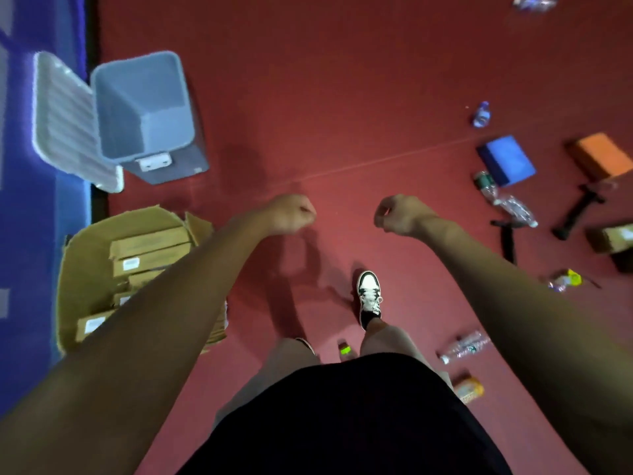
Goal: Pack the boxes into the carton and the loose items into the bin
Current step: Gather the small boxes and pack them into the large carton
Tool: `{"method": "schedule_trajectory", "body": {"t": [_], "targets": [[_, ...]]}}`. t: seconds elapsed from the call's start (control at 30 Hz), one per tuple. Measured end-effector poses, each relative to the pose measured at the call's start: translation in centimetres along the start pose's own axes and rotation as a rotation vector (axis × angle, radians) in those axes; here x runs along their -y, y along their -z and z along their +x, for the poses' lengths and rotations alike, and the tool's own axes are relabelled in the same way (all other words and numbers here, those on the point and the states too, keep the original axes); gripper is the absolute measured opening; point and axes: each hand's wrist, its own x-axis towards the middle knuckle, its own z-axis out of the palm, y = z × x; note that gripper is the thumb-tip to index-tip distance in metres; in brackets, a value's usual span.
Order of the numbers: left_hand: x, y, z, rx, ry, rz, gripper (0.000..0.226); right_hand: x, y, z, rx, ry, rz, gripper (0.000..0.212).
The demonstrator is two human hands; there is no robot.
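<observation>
Your left hand (294,214) and right hand (397,216) reach out over the red floor (308,80), both curled into fists, gripping nothing; at your lower left stands the open carton (73,269), with brown boxes (150,245) stacked inside; beyond it stands the grey bin (147,111), its pale lid (65,121) just beside it on the left; well apart to your right lie a blue box (507,159), an orange box (599,156) and a clear plastic bottle (513,205); another bottle (466,346) lies near your right leg; one black-and-white shoe (369,298) shows between your arms.
</observation>
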Motion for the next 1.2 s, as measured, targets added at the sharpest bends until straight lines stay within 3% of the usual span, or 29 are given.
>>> {"method": "schedule_trajectory", "body": {"t": [0.43, 0.63, 0.77, 1.2], "targets": [[-20.9, -7.1, 16.0, 0.232, -0.218, 0.305, 0.016, -22.0, 6.5, -1.9, -0.089, -0.39, 0.258, 0.025], [-32.7, -12.8, 23.8, 0.34, -0.267, 0.326, 0.015, -32.4, 10.8, -3.1, -0.121, -0.513, 0.388, 0.027], [-39.6, -15.7, 27.8, 0.4, -0.334, 0.332, 0.017, -37.5, 13.4, -3.2, -0.149, -0.575, 0.471, 0.025], [-57.7, -18.6, 43.8, 0.593, -0.569, 0.702, 0.023, -51.0, 23.2, 2.0, -0.214, -0.872, 0.589, 0.029]]}}
